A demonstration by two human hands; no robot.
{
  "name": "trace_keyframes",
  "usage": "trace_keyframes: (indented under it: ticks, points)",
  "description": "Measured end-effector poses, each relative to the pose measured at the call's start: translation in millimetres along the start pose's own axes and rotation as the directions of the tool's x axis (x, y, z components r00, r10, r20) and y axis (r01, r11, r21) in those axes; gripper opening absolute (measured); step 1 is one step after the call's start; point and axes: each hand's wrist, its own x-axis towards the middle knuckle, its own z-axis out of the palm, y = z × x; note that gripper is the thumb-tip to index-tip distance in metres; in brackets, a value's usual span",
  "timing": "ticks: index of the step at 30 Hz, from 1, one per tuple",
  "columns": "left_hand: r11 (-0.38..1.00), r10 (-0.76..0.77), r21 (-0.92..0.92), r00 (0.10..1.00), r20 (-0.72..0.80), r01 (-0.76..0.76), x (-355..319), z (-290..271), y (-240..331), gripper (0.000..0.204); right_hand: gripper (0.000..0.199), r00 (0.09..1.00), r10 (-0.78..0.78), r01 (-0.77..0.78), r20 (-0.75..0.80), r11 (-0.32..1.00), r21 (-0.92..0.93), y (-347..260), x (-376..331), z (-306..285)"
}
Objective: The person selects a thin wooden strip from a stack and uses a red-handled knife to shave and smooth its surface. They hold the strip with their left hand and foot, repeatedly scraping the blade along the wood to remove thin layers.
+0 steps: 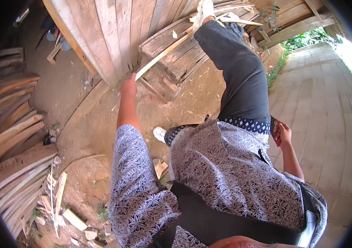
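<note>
My left hand [128,87] reaches forward and grips the near end of a long thin wooden strip [163,53] that runs up and to the right across a low wooden block. My raised leg in dark trousers [238,70] has its white shoe [204,10] pressed on the strip's far end and the pile of split wood there. My right hand [282,133] hangs at my right hip, closed around a red-handled tool [275,131]; its working end is hidden behind my patterned shirt.
A plank wall [118,29] stands just ahead. Stacked curved boards [12,136] fill the left side, with wood offcuts [60,198] on the dirt. My other white shoe [159,134] is on the ground. A paved path [325,95] runs to the right.
</note>
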Motion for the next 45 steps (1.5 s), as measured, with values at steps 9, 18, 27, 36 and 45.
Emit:
trace_keyframes:
  ticks: [9, 18, 27, 36, 45]
  points:
    - [0.877, -0.348, -0.319, 0.933, 0.090, 0.358, -33.1, -35.5, 20.2, 0.047, 0.032, 0.787, -0.616, 0.617, -0.037, 0.784, 0.074, -198.4, 17.3, 61.8]
    - [0.855, -0.205, -0.510, 0.964, -0.171, 0.092, -61.4, 8.8, 5.6, 0.102, 0.039, 0.600, -0.565, 0.443, 0.567, 0.824, 0.352, -249.0, -61.7, 217.8]
    - [0.868, -0.417, -0.390, 0.876, -0.242, 0.305, -127.3, 10.6, 64.1, 0.108, 0.029, 0.394, -0.486, 0.348, 0.780, 0.864, 0.363, -196.1, -96.6, 358.5]
    - [0.980, -0.184, 0.075, 0.983, -0.004, 0.184, -64.1, -52.6, 44.2, 0.054, 0.023, 0.398, -0.544, 0.459, 0.739, 0.815, 0.353, -165.8, -93.9, 371.6]
    - [0.999, -0.040, 0.005, 0.994, 0.104, 0.040, -42.9, -37.1, 32.5, 0.027, 0.021, 0.470, -0.417, 0.349, 0.778, 0.897, 0.270, -161.2, -91.4, 364.9]
